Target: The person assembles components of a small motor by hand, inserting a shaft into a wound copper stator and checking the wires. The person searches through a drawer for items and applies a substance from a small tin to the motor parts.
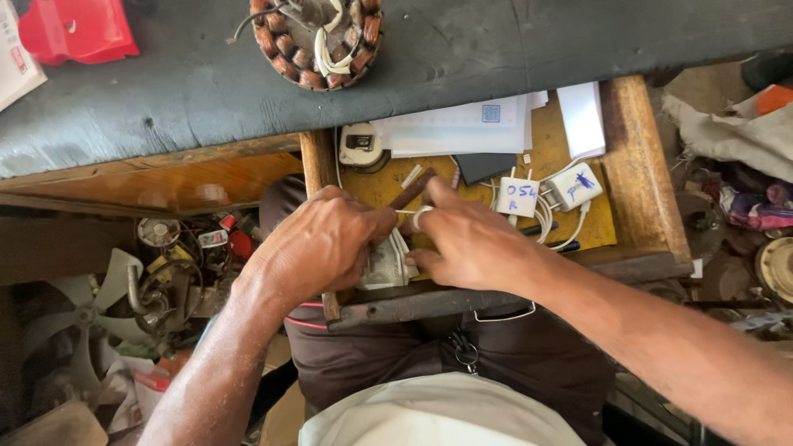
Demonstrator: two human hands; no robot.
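My left hand (318, 244) and my right hand (471, 239) meet over an open wooden drawer (644, 206). Both hold a small stack of paper banknotes (387, 263) between them at the drawer's front left. The left hand's fingers curl over the notes. The right hand pinches their edge with thumb and fingers, and a pale ring sits on one of its fingers. A thin brown stick (413, 188) lies just behind the hands.
Two white plug adapters (519, 196) with cables, white papers (462, 125) and a round white device (360, 144) lie in the drawer. A copper-wound motor stator (316, 37) and a red object (76, 29) sit on the dark bench. A fan blade (83, 310) and scrap parts lie lower left.
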